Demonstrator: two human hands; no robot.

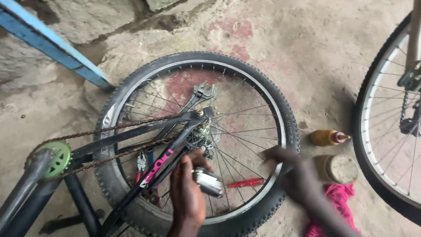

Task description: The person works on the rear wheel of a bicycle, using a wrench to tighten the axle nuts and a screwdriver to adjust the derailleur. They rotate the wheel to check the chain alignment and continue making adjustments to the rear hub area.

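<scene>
Two hands of yours are over the rear wheel (280,127) of a bicycle lying on its side on the concrete floor (315,48). Your left hand (187,193) is wrapped around a silvery folding multi-tool (208,181), fingers closed on its near end, just below the hub and sprocket cluster (202,130). Your right hand (280,160) is smeared by motion at the tyre's right edge; you cannot tell whether its fingers are spread or closed, or whether they touch the rim. Behind the spokes lie an adjustable wrench (198,95), a red-handled screwdriver (245,182) and red-handled pliers (141,166), each partly hidden by spokes and the black frame (131,135). The rusty chain (101,130) runs to a green chainring (59,158). A yellow squeeze bottle (328,137), a round tin (340,168) and a pink rag (340,202) sit right of the tyre; a second wheel (381,131) is cut off at the edge.
</scene>
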